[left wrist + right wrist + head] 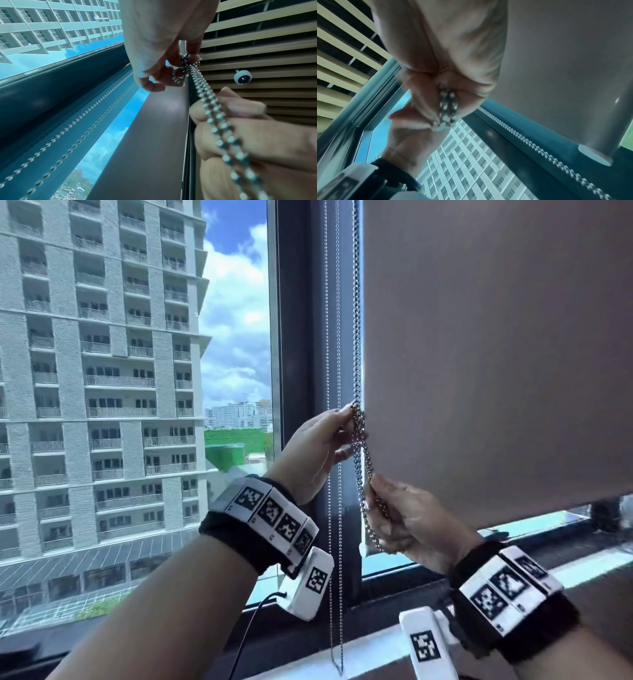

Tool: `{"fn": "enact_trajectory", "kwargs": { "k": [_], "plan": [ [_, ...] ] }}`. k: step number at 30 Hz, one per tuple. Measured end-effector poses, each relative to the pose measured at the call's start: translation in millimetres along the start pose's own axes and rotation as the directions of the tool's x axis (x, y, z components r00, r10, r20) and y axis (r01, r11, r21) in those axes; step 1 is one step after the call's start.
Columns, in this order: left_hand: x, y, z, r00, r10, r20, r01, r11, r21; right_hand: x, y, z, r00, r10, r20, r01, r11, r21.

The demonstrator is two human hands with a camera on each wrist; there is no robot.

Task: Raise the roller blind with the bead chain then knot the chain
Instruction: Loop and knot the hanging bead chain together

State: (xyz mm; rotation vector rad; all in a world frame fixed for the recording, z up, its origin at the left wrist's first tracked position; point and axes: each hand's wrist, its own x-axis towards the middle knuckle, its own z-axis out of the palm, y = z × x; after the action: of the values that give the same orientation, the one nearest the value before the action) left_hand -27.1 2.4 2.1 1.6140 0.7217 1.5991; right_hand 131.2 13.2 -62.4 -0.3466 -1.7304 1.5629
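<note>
The grey roller blind [496, 354] covers the right pane, its bottom edge hanging a little above the sill, and a tall apartment block [99, 371] fills the left pane beyond the dark window frame [301, 337]. The bead chain [357, 320] hangs along the blind's left edge, doubled and looped between both hands. The left hand [318, 453], higher, pinches the loop with curled fingers [193, 57]; the right hand [411, 518], below, grips the doubled strands in a closed fist.
</note>
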Motion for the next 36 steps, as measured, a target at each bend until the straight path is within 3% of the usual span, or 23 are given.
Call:
{"fn": "enact_trajectory", "kwargs": {
  "k": [4, 9, 20, 26, 29, 36],
  "plan": [
    [0.0, 3.4, -0.6, 0.999, 0.041, 0.003, -0.041, 0.997, 0.058, 0.1, -5.2, -6.9, 0.99, -0.011, 0.139, 0.021, 0.997, -0.07],
    [1.2, 9.4, -9.3, 0.998, 0.06, -0.013, -0.059, 0.994, 0.09, -2.9, -10.4, -20.3, 0.986, -0.09, 0.138, 0.09, 0.996, 0.002],
    [0.6, 18.6, -11.5, 0.991, 0.133, -0.034, -0.116, 0.943, 0.313, 5.3, -22.5, -26.5, 0.99, 0.12, 0.069, -0.093, 0.948, -0.304],
    [1.6, 17.5, -18.0, 0.992, 0.12, -0.027, -0.106, 0.946, 0.307, 0.0, -28.9, -36.4, 0.956, 0.141, 0.257, -0.119, 0.988, -0.1],
    [0.6, 14.2, -19.2, 0.995, 0.1, 0.016, -0.1, 0.954, 0.282, -2.4, -29.6, -36.5, 0.947, 0.117, 0.298, -0.097, 0.992, -0.081],
    [2.7, 7.5, -27.0, 0.996, 0.083, 0.02, -0.084, 0.996, 0.037, 0.3, -22.6, -24.9, 0.996, 0.061, 0.068, -0.042, 0.966, -0.255]
  ]
}}
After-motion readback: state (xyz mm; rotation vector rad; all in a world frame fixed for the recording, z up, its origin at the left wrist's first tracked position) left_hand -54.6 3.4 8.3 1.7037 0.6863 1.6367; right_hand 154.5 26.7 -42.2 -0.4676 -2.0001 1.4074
